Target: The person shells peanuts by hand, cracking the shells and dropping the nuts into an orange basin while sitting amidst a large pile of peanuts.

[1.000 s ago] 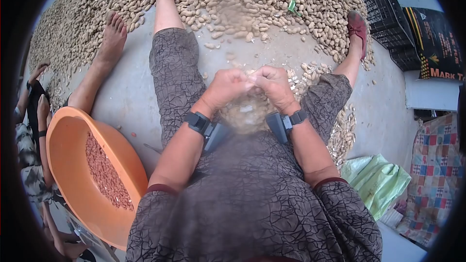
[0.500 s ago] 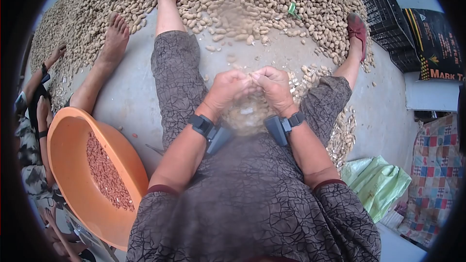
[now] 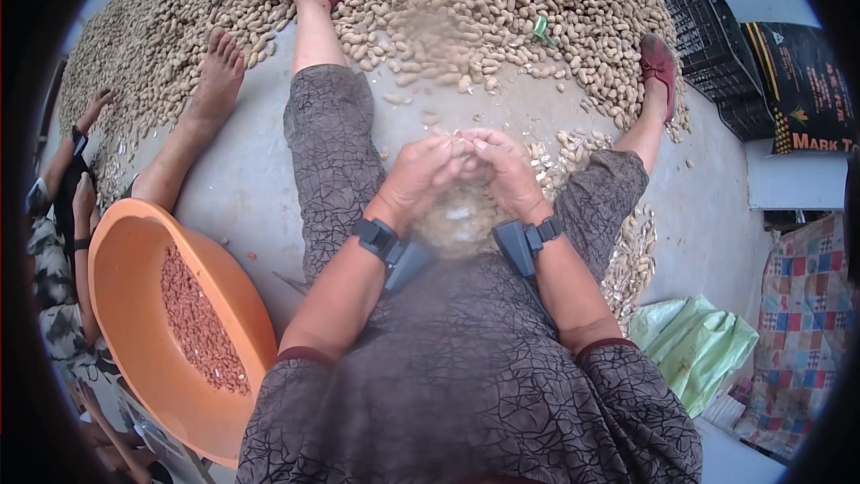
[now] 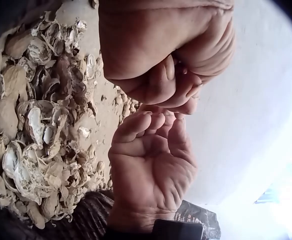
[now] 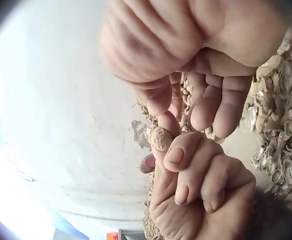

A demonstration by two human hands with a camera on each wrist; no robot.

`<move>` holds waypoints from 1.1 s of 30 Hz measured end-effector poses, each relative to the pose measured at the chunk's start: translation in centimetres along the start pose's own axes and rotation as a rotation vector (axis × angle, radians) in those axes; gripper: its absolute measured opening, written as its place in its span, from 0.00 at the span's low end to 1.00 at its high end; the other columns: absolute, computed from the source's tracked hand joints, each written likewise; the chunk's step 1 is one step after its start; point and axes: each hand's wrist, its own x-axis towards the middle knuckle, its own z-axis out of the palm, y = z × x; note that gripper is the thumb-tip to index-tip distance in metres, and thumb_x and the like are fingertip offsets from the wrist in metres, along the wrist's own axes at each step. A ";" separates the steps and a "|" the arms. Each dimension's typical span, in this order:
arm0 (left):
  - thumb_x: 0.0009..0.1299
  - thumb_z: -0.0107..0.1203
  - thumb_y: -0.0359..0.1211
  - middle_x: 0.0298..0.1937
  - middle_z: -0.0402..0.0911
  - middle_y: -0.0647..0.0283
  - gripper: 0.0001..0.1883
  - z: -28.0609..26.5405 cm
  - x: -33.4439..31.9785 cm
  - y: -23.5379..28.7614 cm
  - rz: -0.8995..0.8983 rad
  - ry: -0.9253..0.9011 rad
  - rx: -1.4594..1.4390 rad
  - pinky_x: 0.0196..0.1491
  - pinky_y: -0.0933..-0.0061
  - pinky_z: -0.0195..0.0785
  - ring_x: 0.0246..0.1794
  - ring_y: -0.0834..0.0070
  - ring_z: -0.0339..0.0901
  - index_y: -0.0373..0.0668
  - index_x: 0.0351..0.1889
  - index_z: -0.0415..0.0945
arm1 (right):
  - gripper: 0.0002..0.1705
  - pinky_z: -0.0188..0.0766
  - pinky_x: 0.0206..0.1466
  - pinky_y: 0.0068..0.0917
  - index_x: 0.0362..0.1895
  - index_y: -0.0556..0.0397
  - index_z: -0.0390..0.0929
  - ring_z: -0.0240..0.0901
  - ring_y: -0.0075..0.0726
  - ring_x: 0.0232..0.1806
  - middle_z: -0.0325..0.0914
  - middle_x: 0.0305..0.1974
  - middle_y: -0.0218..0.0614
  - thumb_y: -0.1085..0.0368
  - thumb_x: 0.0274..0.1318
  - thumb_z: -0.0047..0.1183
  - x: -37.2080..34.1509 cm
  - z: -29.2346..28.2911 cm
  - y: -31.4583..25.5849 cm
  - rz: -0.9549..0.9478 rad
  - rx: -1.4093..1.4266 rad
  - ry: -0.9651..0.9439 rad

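Note:
My left hand (image 3: 417, 177) pinches a pale peanut (image 5: 161, 139) between thumb and forefinger, best seen in the right wrist view; its other fingers are curled into the palm. Facing it is my right hand (image 3: 507, 172), cupped with bent fingers, its thumb and finger ends right by the peanut. In the left wrist view the bare palm of that hand shows below the left fist. Whether the right fingertips also grip the peanut I cannot tell. Broken peanut shells (image 4: 46, 145) lie heaped below both hands, between the wearer's legs.
A large heap of unshelled peanuts (image 3: 502, 0) spreads across the floor ahead. An orange basin (image 3: 125, 305) with reddish kernels (image 3: 202, 323) stands at left, beside another person's bare foot (image 3: 215, 85). At right are a black crate (image 3: 712, 45), a printed sack (image 3: 802, 81) and green sheeting (image 3: 699, 341).
The hands stay together over the shells, but the right fingers have loosened and spread slightly from the left fingertips. The head view has shifted a little. At far left another person's hand has moved.

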 end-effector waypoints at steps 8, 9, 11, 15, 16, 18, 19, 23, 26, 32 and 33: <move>0.73 0.48 0.36 0.27 0.73 0.69 0.12 -0.2 0.5 -0.8 -0.033 0.095 0.000 0.18 0.92 0.51 0.18 0.92 0.61 0.35 0.42 0.73 | 0.16 0.70 0.36 0.19 0.48 0.60 0.75 0.72 0.18 0.34 0.78 0.35 0.31 0.64 0.59 0.51 -0.4 0.8 -0.1 -0.080 -0.422 0.006; 0.73 0.48 0.36 0.27 0.73 0.69 0.12 -0.2 0.6 -0.8 -0.033 0.095 0.000 0.18 0.92 0.51 0.18 0.92 0.61 0.35 0.42 0.73 | 0.16 0.70 0.36 0.19 0.48 0.60 0.75 0.72 0.18 0.34 0.78 0.35 0.31 0.64 0.59 0.51 -0.4 0.9 0.0 -0.080 -0.421 0.006; 0.74 0.47 0.38 0.26 0.74 0.69 0.13 -0.1 0.7 -0.8 -0.043 0.122 0.066 0.17 0.91 0.51 0.18 0.90 0.62 0.36 0.40 0.73 | 0.16 0.72 0.37 0.23 0.46 0.62 0.76 0.73 0.20 0.33 0.78 0.33 0.30 0.65 0.56 0.53 -0.5 1.0 0.1 -0.121 -0.334 0.059; 0.75 0.44 0.42 0.26 0.73 0.68 0.17 -1.1 1.2 -1.5 -0.047 0.230 0.141 0.16 0.90 0.50 0.18 0.89 0.64 0.36 0.38 0.73 | 0.15 0.73 0.37 0.26 0.45 0.59 0.77 0.76 0.27 0.32 0.80 0.32 0.34 0.66 0.53 0.54 0.4 -0.3 1.3 -0.363 -0.673 0.151; 0.74 0.43 0.43 0.26 0.73 0.68 0.18 -1.3 1.3 -1.5 -0.076 0.256 0.104 0.19 0.88 0.52 0.19 0.87 0.64 0.35 0.39 0.74 | 0.14 0.73 0.37 0.27 0.44 0.57 0.77 0.77 0.32 0.32 0.80 0.33 0.36 0.67 0.52 0.53 -0.2 0.6 0.6 -0.408 -0.869 0.161; 0.74 0.42 0.44 0.26 0.72 0.68 0.20 -1.6 1.4 -1.6 -0.105 0.283 0.067 0.22 0.85 0.54 0.20 0.85 0.63 0.35 0.39 0.75 | 0.14 0.73 0.37 0.27 0.43 0.55 0.78 0.78 0.37 0.32 0.80 0.33 0.39 0.67 0.51 0.53 -0.9 1.7 -0.3 -0.452 -1.064 0.169; 0.75 0.41 0.44 0.27 0.72 0.68 0.20 -1.8 1.4 -1.7 -0.101 0.266 -0.007 0.21 0.84 0.53 0.20 0.84 0.63 0.35 0.39 0.75 | 0.13 0.73 0.36 0.29 0.42 0.52 0.79 0.77 0.40 0.33 0.79 0.33 0.39 0.67 0.49 0.53 -1.1 2.0 -0.6 -0.461 -1.165 0.168; 0.75 0.39 0.44 0.27 0.72 0.68 0.19 -1.7 1.5 -1.8 -0.127 0.225 -0.088 0.19 0.83 0.50 0.19 0.83 0.63 0.38 0.37 0.73 | 0.13 0.71 0.33 0.35 0.40 0.48 0.79 0.74 0.44 0.33 0.76 0.29 0.37 0.66 0.46 0.55 -1.2 1.9 -0.6 -0.777 -1.449 0.021; 0.75 0.39 0.43 0.27 0.72 0.68 0.18 -2.1 1.6 -2.1 -0.141 0.235 -0.092 0.19 0.84 0.50 0.20 0.84 0.63 0.39 0.35 0.73 | 0.09 0.69 0.29 0.37 0.33 0.48 0.78 0.72 0.43 0.29 0.72 0.25 0.37 0.65 0.44 0.55 -1.7 2.8 -1.2 -0.858 -1.498 0.028; 0.75 0.42 0.47 0.24 0.71 0.70 0.18 -1.5 1.8 -2.0 -0.178 0.220 -0.155 0.14 0.89 0.52 0.17 0.85 0.67 0.42 0.32 0.71 | 0.02 0.66 0.27 0.40 0.25 0.49 0.72 0.69 0.45 0.25 0.68 0.21 0.37 0.68 0.43 0.51 -1.0 2.3 -0.6 -0.951 -1.590 -0.047; 0.75 0.42 0.47 0.24 0.71 0.70 0.18 -1.7 1.8 -2.2 -0.177 0.227 -0.158 0.14 0.89 0.52 0.17 0.85 0.67 0.42 0.32 0.71 | 0.02 0.66 0.27 0.40 0.25 0.49 0.72 0.69 0.45 0.25 0.68 0.21 0.37 0.68 0.43 0.51 -0.9 2.4 -0.5 -0.949 -1.586 -0.054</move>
